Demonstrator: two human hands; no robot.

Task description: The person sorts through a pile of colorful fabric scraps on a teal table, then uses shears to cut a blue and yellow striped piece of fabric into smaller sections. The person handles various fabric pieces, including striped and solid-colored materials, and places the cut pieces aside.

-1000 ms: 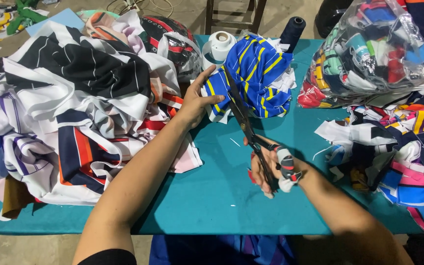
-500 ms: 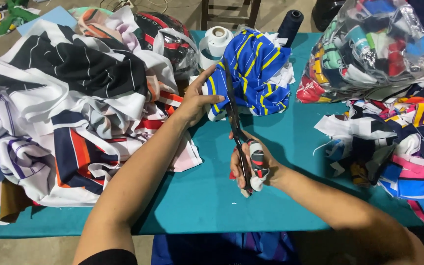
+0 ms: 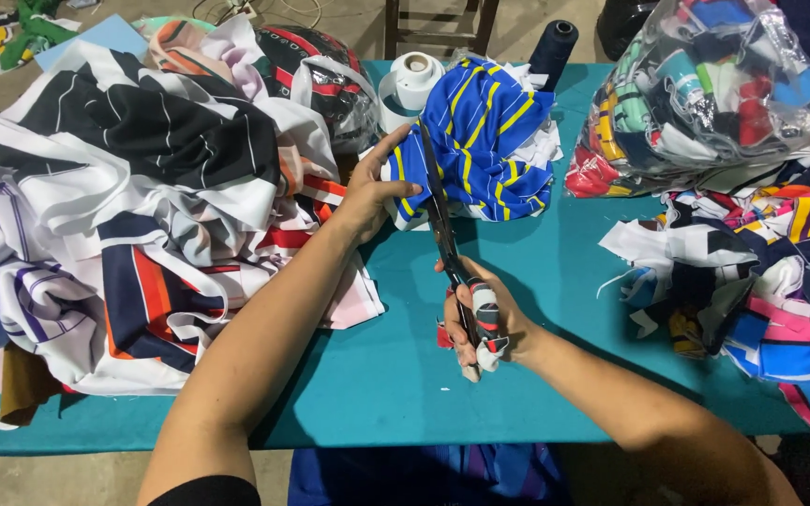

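Near the bench's far edge, the blue yellow-striped cloth point(image 3: 485, 141) is pinched by the left hand point(image 3: 372, 192); scissors point(image 3: 442, 220) (blades closed on it) are gripped by the right hand point(image 3: 480, 319)

Blue, yellow-striped fabric point(image 3: 489, 141) bunched on the teal table, scissors point(image 3: 444, 234) cutting into it.

A teal-covered table point(image 3: 555, 309) stands on a grey floor point(image 3: 49, 473), wooden chair point(image 3: 438, 23) behind.
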